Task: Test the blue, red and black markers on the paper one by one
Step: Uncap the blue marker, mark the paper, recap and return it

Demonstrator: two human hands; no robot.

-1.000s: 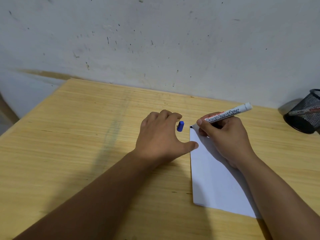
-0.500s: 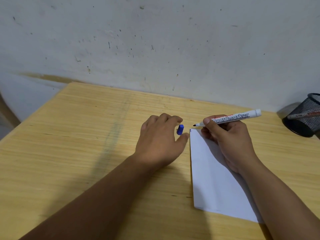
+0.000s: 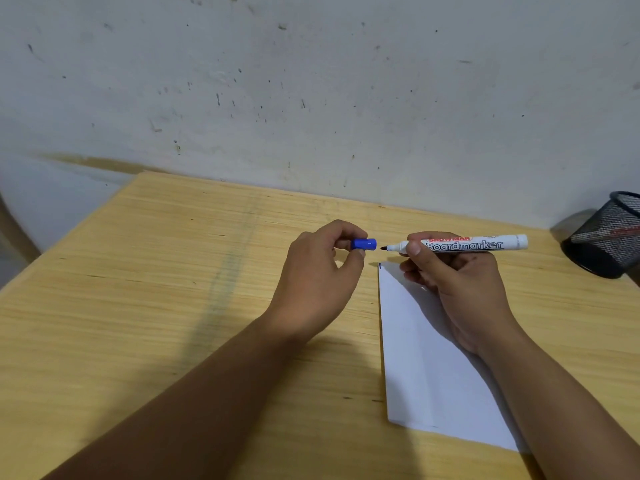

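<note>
Left hand (image 3: pixel 318 275) is pinching the blue cap (image 3: pixel 364 244), open end facing right. Right hand (image 3: pixel 460 282) is gripping the marker (image 3: pixel 464 243), lying level above the paper's (image 3: pixel 433 368) far corner, tip pointing left at the cap, just apart. Axes are nearly lining up; recapping looks next.

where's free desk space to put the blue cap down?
Widest bare patch: the desk left of the left hand, out to its left edge. A strip is also free between the hands and the wall. Crowded: right side, where the paper, right hand with the marker and the mesh pen holder sit. The blue cap is in the left hand.
</note>
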